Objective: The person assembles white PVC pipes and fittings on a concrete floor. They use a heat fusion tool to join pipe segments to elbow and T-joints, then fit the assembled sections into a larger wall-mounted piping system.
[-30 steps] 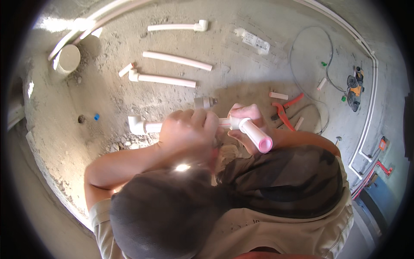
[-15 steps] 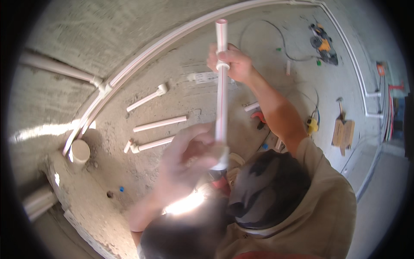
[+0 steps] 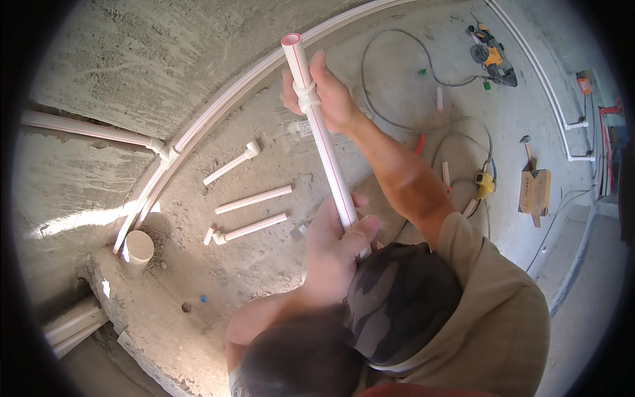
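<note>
A long white plastic pipe [image 3: 331, 162] with a thin red stripe slants across the middle, its open upper end tipped to the left. A white fitting [image 3: 306, 97] joins the long pipe to a shorter piece above. Behind that fitting, my right hand [image 3: 332, 99] cradles the pipe, fingers round its far side and thumb lifted off. My left hand [image 3: 337, 238], slightly blurred, is wrapped round the pipe's lower part close to my knee. The bottom end is hidden by the hand and knee.
Left on the floor lie a pipe with an elbow [image 3: 231, 163], a straight pipe [image 3: 253, 198] and another elbowed pipe [image 3: 251, 228]. A capped stub [image 3: 139, 246] stands near the wall. Right are a power tool [image 3: 493, 56], cable, yellow device [image 3: 485, 184] and cardboard box [image 3: 534, 192].
The pipe's upper end has swung left from nearly upright. My right hand moved left with it, its thumb lifting. My left hand shifted right and now wraps the lower pipe.
</note>
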A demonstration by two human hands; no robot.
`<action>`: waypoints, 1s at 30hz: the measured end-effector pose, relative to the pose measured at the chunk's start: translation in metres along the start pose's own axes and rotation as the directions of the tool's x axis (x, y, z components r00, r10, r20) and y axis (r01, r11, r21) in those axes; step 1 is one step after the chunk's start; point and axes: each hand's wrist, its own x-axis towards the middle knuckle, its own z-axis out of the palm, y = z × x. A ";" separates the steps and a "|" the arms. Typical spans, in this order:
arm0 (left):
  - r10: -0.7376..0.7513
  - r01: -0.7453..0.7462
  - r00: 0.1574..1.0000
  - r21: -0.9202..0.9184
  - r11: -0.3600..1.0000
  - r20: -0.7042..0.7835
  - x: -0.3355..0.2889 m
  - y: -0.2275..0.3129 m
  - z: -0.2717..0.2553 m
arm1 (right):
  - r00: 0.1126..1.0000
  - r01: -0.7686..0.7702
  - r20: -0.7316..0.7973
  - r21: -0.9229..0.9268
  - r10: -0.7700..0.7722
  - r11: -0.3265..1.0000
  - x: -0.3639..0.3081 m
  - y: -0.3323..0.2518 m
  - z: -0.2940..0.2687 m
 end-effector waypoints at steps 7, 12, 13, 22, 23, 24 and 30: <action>0.053 -0.053 0.997 0.000 0.999 -0.054 -0.001 -0.004 0.004 | 0.997 0.009 -0.069 -0.129 -0.018 0.992 0.001 -0.007 0.018; 0.057 -0.056 0.998 -0.079 0.995 0.012 0.005 -0.007 -0.001 | 0.998 -0.061 -0.010 0.082 0.062 0.995 0.003 0.007 0.008; 0.035 -0.019 0.996 -0.191 0.981 0.082 0.007 -0.005 -0.007 | 0.997 -0.071 0.010 0.131 0.070 0.989 0.004 0.011 0.006; 0.194 0.078 0.889 -0.556 0.827 0.414 0.016 0.015 -0.024 | 0.949 -0.253 -0.151 0.160 0.277 0.954 0.034 0.025 -0.001; 0.257 0.078 0.844 -0.583 0.808 0.470 0.018 0.017 -0.024 | 0.959 -0.248 -0.096 0.177 0.268 0.952 0.036 0.027 -0.003; 0.286 0.053 0.836 -0.588 0.807 0.468 0.021 0.020 -0.024 | 0.955 -0.264 -0.088 0.174 0.282 0.949 0.038 0.029 -0.007; 0.428 -0.058 0.753 -0.598 0.799 0.500 0.048 0.036 -0.022 | 0.931 -0.358 0.003 0.203 0.365 0.911 0.045 0.064 -0.034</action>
